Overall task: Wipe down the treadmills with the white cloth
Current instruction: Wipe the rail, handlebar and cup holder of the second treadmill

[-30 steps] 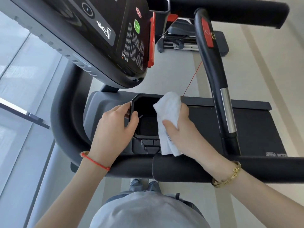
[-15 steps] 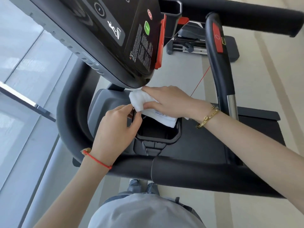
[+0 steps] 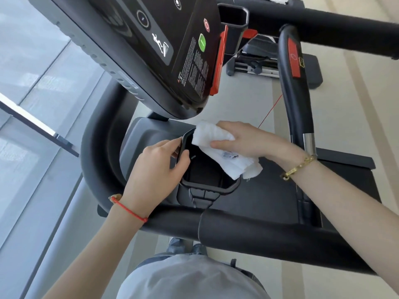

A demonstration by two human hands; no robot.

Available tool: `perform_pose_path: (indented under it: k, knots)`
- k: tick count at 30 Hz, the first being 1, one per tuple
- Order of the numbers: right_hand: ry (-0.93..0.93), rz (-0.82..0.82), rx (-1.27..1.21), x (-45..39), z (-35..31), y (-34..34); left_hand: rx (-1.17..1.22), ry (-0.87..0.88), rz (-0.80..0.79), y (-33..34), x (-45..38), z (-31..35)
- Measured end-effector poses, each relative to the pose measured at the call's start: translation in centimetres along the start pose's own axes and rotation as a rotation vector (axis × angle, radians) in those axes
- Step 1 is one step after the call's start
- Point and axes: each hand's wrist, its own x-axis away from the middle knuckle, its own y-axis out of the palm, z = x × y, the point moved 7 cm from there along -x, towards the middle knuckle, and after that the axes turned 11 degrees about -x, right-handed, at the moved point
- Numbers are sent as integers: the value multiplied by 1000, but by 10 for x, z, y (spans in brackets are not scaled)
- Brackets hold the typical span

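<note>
Looks like cup-holder wiping: right hand (image 3: 248,141) pinches the crumpled white cloth (image 3: 218,147) on the black plastic cup holder (image 3: 207,186)'s far rim, left hand (image 3: 159,167) grips its near-left rim. Probably the inside next.

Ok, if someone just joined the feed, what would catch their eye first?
The white cloth, held by the right hand over the far rim of the black cup holder at centre. The left hand grips the holder's near-left rim. Upper middle, the console's green button stands out.
</note>
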Motion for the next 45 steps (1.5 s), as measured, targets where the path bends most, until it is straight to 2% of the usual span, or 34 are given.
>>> perform_pose_path:
  k: [4,7,11,14,19,23,27,29,31,34,40,45]
  knots:
    - [79,338,-308,32,18,12,-4,7,-9,1,1,0]
    - [159,429,-397,57,23,34,-2,4,-7,1,1,1]
    - [232,423,-424,77,26,53,-9,-2,0,0,2,1]
    - [235,432,-441,63,23,42,-21,-1,6,-1,2,2]
    - [170,420,-362,40,19,19,-17,22,2,0,2,2]
    - [125,435,-335,59,21,25,7,26,1,2,0,-1]
    - [-28,524,-317,91,12,20,22,20,-9,4,0,-4]
    - [-141,445,-291,103,3,21,23,28,-4,4,0,-4]
    - [-179,227,-186,106,-4,31,22,31,-4,3,0,-4]
    - [-295,30,323,97,-6,36,38,25,-18,4,1,-5]
    - [-255,-289,643,53,-19,31,20,6,-32,3,3,-4]
    - [-316,-566,1065,15,-19,59,15,-12,-55,6,3,-5]
